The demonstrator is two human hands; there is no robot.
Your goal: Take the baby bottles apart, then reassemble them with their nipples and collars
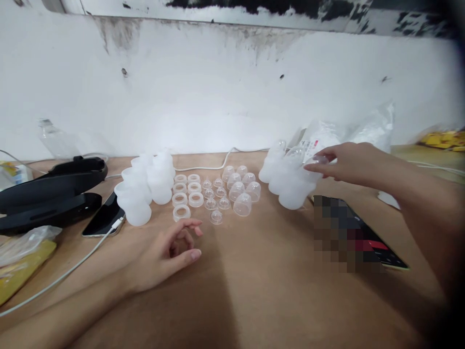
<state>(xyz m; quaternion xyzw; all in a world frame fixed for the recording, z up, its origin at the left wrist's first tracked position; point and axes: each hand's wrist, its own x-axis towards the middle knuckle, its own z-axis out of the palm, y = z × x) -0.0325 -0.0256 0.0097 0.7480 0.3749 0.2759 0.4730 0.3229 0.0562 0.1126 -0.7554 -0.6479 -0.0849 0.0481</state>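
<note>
My right hand (341, 162) reaches to the right-hand group of baby bottles (292, 186). Its thumb and fingers close around the clear top of one bottle at the group's right edge; the hand partly hides it. Clear domed tops show on some bottles there. Over the table at left of centre hovers my left hand (170, 254), loosely curled, thumb and fingers apart, holding nothing. Just beyond it lie white collar rings (181, 212), clear nipples (216, 216) and clear dome caps (242, 204), laid out in rows. Frosted white bottle bodies (138, 208) stand grouped at the left.
A phone (103, 218) with a white cable lies left, beside a black object (54, 184). Another phone (381, 242), partly pixelated, lies at right. Plastic bags (370, 128) rest against the wall, and a yellow packet (25, 266) is near left.
</note>
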